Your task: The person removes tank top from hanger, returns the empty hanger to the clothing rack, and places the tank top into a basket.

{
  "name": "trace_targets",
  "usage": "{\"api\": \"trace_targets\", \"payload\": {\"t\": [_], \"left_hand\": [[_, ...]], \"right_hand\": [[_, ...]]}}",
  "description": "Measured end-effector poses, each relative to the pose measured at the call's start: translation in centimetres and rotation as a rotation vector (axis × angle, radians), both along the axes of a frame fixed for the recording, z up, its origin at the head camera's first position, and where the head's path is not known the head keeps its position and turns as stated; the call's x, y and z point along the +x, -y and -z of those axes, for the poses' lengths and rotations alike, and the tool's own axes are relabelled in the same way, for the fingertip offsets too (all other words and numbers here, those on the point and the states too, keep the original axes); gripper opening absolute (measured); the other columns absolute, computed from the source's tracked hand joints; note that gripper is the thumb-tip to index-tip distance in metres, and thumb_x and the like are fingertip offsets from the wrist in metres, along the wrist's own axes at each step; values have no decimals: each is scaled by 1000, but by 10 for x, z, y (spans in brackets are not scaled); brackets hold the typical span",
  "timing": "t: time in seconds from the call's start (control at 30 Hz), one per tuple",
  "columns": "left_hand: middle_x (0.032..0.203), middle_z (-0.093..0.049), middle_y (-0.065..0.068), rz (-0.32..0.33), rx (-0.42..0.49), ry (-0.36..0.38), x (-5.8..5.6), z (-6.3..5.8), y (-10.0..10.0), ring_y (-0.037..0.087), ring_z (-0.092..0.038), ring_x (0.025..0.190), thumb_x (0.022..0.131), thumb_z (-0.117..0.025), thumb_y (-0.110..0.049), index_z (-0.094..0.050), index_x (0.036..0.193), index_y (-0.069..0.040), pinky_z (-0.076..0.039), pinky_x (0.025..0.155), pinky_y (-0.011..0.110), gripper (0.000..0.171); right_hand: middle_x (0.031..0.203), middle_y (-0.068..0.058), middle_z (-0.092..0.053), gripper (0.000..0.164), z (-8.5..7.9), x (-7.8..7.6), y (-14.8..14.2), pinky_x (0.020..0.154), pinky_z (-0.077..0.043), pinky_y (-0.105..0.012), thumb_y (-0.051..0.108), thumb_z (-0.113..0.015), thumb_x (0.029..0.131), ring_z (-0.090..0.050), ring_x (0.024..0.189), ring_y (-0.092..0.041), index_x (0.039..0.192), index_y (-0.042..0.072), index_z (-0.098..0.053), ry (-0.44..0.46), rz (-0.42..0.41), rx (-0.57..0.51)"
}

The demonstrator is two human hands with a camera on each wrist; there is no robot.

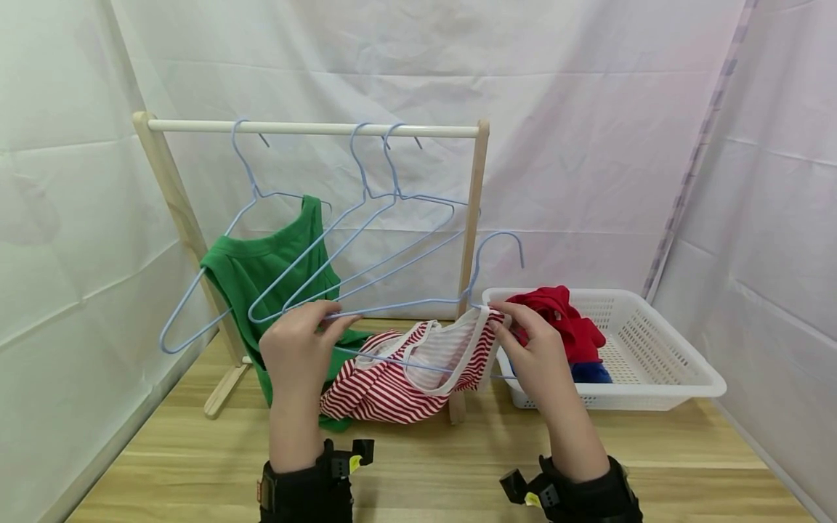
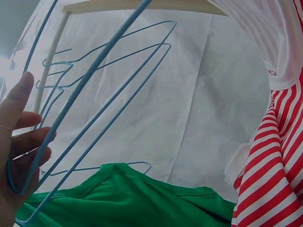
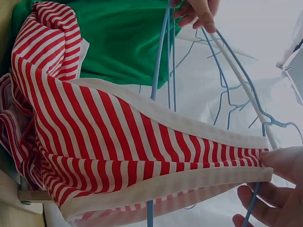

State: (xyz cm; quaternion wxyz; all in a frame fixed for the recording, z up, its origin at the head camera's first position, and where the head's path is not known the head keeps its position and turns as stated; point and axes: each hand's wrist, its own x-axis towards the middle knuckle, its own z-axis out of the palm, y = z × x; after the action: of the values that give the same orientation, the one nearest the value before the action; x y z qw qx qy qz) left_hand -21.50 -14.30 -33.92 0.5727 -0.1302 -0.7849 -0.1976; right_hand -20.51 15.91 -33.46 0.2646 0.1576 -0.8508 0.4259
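A light-blue wire hanger [image 1: 476, 267] is held up in front of the rack, its hook free to the upper right. My left hand [image 1: 297, 345] grips its left end between thumb and fingers. With my right hand [image 1: 531, 349] I pinch the shoulder strap of a red-and-white striped tank top [image 1: 399, 396], over the hanger's right arm. The rest of the top sags leftward; the hanger's lower bar crosses in front of it. In the right wrist view, the strap [image 3: 227, 156] is stretched between the garment and my thumb.
Behind stands a wooden rack [image 1: 477, 189] with a white rail [image 1: 307, 128]. A green tank top [image 1: 275, 265] hangs there on a hanger, beside two bare blue hangers [image 1: 362, 171]. At right, a white basket [image 1: 660, 396] holds red cloth [image 1: 562, 319] and dark-blue cloth [image 1: 591, 373].
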Motion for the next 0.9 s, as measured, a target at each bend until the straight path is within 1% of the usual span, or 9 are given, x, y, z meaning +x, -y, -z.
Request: {"api": "trace_targets", "payload": {"t": [0.07, 0.17, 0.33, 0.43, 0.53, 0.7, 0.83, 0.9], "left_hand": [[71, -70, 9, -5, 31, -23, 0, 0, 1, 24, -64, 57, 70, -87, -29, -74, 81, -4, -47, 48, 37, 30], [72, -70, 10, -2, 81, -30, 1, 0, 4, 24, -63, 57, 69, -88, -27, -74, 81, -3, -47, 50, 38, 31], [73, -69, 13, 37, 152, -33, 2, 0, 7, 26, -62, 59, 66, -90, -20, -74, 83, 0, -47, 53, 40, 31], [73, -69, 14, 59, 189, -34, 3, 0, 9, 28, -63, 59, 65, -91, -16, -73, 84, 2, -47, 55, 41, 32], [74, -69, 15, 48, 226, -36, 4, 0, 13, 29, -64, 60, 65, -91, -13, -73, 84, 3, -48, 57, 40, 30], [77, -70, 16, 14, 295, -21, 7, 0, 21, 29, -66, 63, 68, -90, -13, -72, 84, 4, -45, 62, 26, 29], [76, -70, 16, -5, 332, -7, 9, 1, 25, 29, -65, 63, 70, -89, -14, -72, 84, 5, -43, 63, 22, 29], [77, -70, 16, -15, 349, -5, 9, 1, 26, 29, -66, 63, 70, -88, -15, -72, 84, 4, -43, 63, 22, 29]], "right_hand": [[116, -8, -64, 28, 0, 0, 0, 82, -53, -44, 8, -64, 95, -58, 100, -21, 122, 8, -66, -3, 3, 1], [112, -7, -65, 25, 1, -1, 1, 80, -53, -43, 8, -63, 95, -57, 97, -20, 120, 8, -67, -3, 17, 3], [110, -8, -65, 24, 2, -1, 1, 84, -52, -44, 7, -63, 95, -57, 97, -22, 118, 7, -67, 1, 22, -4], [111, -9, -65, 23, 2, -2, 1, 84, -52, -45, 7, -63, 95, -57, 98, -22, 118, 6, -67, 8, 22, 1], [110, -9, -65, 23, 1, -2, 1, 81, -52, -44, 8, -62, 96, -57, 97, -22, 118, 7, -67, 18, 40, 1], [108, -9, -64, 24, 0, -2, 0, 79, -51, -42, 9, -62, 96, -55, 95, -22, 119, 7, -66, 48, 75, -14], [110, -11, -63, 25, 0, -4, 1, 82, -51, -44, 10, -62, 96, -55, 97, -24, 121, 7, -65, 75, 76, -9], [114, -11, -63, 27, 1, -5, 0, 86, -51, -47, 10, -62, 96, -56, 101, -26, 123, 7, -64, 91, 74, -6]]}}
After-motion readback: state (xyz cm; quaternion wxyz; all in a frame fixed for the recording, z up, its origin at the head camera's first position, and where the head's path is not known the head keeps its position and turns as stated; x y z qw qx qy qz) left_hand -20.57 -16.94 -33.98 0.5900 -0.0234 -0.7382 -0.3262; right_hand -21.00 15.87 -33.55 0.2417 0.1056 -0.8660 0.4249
